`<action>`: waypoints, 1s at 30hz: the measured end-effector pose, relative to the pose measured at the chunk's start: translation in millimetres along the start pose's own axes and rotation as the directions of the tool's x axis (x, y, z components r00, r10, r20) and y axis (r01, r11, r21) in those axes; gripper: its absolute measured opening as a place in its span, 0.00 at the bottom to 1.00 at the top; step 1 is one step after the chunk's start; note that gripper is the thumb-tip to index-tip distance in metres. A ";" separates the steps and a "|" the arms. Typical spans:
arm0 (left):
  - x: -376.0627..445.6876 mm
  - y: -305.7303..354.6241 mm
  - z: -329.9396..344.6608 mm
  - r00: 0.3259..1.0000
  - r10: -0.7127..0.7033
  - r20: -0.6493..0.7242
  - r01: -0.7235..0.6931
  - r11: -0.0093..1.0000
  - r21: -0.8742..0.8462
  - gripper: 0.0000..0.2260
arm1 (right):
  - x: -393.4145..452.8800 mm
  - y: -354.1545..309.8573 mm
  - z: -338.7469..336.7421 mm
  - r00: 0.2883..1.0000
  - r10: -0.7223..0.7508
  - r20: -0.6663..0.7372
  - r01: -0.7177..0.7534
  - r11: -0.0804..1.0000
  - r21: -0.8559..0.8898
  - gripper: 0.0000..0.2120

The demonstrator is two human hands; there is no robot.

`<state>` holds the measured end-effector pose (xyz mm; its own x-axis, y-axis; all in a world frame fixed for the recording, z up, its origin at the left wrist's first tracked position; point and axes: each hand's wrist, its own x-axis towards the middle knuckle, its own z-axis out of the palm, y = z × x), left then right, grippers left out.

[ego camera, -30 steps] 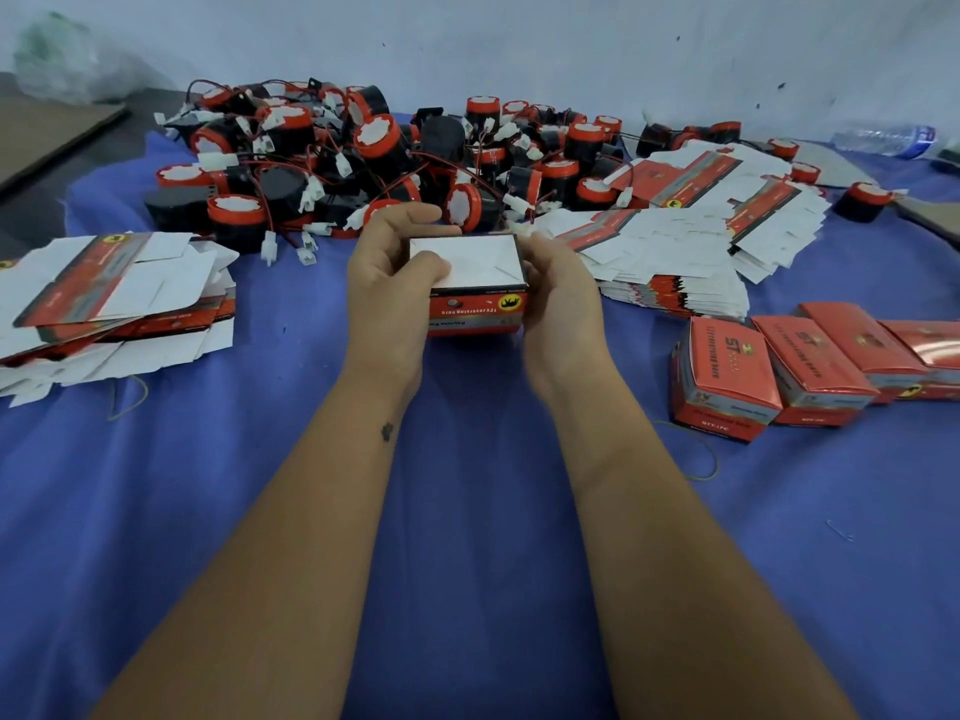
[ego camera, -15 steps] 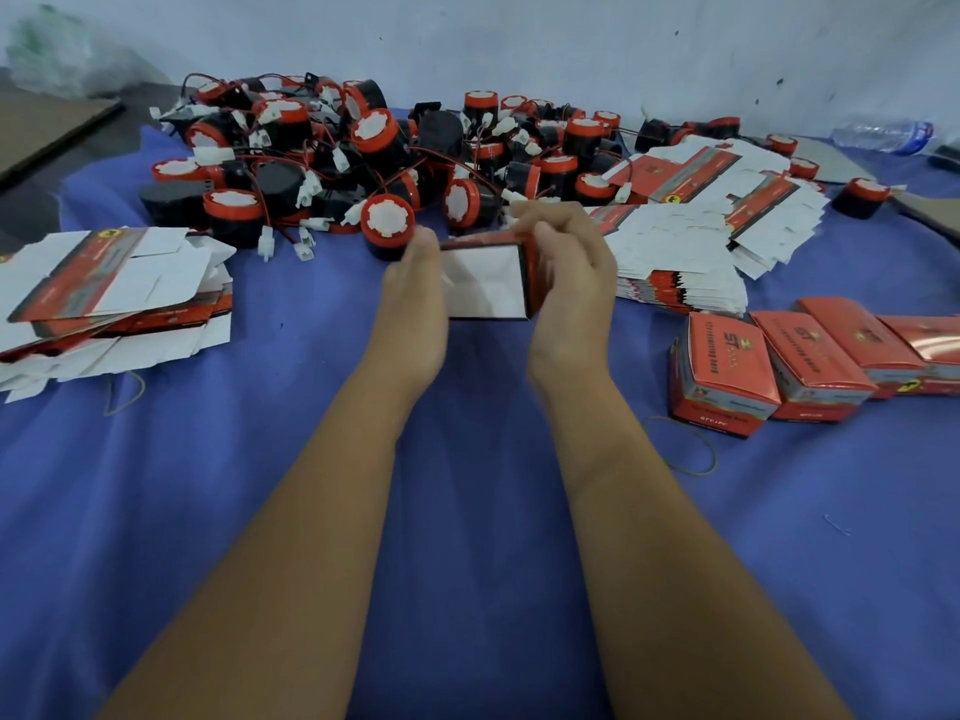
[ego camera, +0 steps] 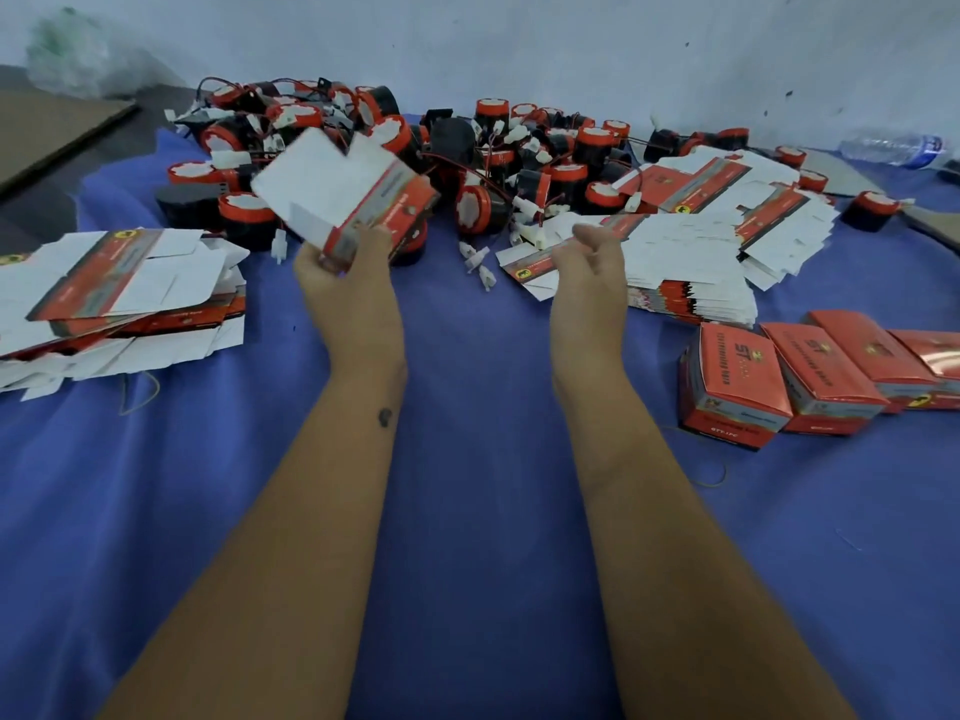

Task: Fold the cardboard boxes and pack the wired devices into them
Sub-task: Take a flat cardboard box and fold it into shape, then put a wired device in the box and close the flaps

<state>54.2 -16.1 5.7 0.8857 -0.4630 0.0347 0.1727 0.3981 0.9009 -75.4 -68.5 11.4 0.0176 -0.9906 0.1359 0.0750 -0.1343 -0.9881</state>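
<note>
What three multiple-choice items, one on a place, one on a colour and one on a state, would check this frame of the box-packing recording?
1. Where do the closed boxes lie?
A. at the right, on the cloth
B. on the device pile
C. under the left stack

2. What colour is the cloth?
A. green
B. blue
C. white

3. What does the left hand hold?
A. nothing
B. a wired device
C. a partly folded box with flaps open

Answers:
1 A: they sit in a row near the right edge.
2 B: blue cloth shows all round the forearms.
3 C: its fingers grip the box's lower end, white flaps spread above, while the right hand is loosely curled and holds nothing.
</note>
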 end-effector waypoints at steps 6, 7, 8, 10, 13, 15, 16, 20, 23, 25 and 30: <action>3.1 -3.3 0.7 0.994 0.045 -0.102 -0.047 0.999 -0.014 0.26 | -1.8 18.0 7.3 0.934 -0.035 0.355 0.233 0.813 -0.533 0.27; 3.2 -5.4 1.2 0.995 0.045 -0.090 -0.045 0.999 -0.005 0.26 | -0.1 20.3 9.6 0.909 -0.038 0.415 0.328 0.679 -0.657 0.29; 3.3 -6.8 2.3 0.996 0.051 -0.080 -0.050 0.999 0.005 0.25 | 1.7 21.4 12.3 0.892 -0.026 0.451 0.396 0.525 -0.754 0.30; 3.0 -9.3 4.7 0.996 0.069 -0.063 -0.068 0.997 0.025 0.22 | 7.0 21.7 19.0 0.883 0.006 0.469 0.446 0.299 -0.844 0.30; 4.1 -12.4 6.6 0.998 0.058 -0.037 -0.057 0.998 0.026 0.21 | 17.6 21.9 31.8 0.885 0.052 0.462 0.449 0.160 -0.879 0.29; 5.8 -14.7 6.9 0.999 0.044 -0.032 -0.043 0.999 0.016 0.21 | 23.5 23.0 40.8 0.892 0.077 0.445 0.436 0.112 -0.893 0.26; 6.2 -15.9 7.1 0.999 0.036 -0.029 -0.036 0.999 0.016 0.22 | 24.4 24.5 44.5 0.898 0.067 0.436 0.428 0.101 -0.898 0.23; 6.9 -16.6 7.4 0.999 0.033 -0.029 -0.033 0.999 0.012 0.23 | 19.6 28.9 56.8 0.904 -0.132 0.406 0.425 0.182 -0.887 0.13; 6.1 -13.0 7.1 0.999 0.005 -0.040 -0.006 1.000 -0.023 0.20 | 13.7 20.6 56.1 0.902 -0.153 0.403 0.431 0.334 -0.838 0.08; 5.9 -10.3 6.4 0.999 -0.023 -0.046 0.020 0.997 -0.068 0.17 | 7.5 11.7 49.9 0.887 -0.077 0.456 0.437 0.458 -0.774 0.07; 1.6 -6.6 4.2 0.996 -0.081 -0.033 0.076 0.987 -0.140 0.12 | -8.0 -25.0 24.5 0.728 0.281 0.625 0.322 0.665 -0.674 0.05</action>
<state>52.7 -22.7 1.7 0.8826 -0.4671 -0.0530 0.2981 0.4691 0.8313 -53.0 -56.5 36.7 0.6571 -0.7419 -0.1337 -0.6164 -0.4267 -0.6618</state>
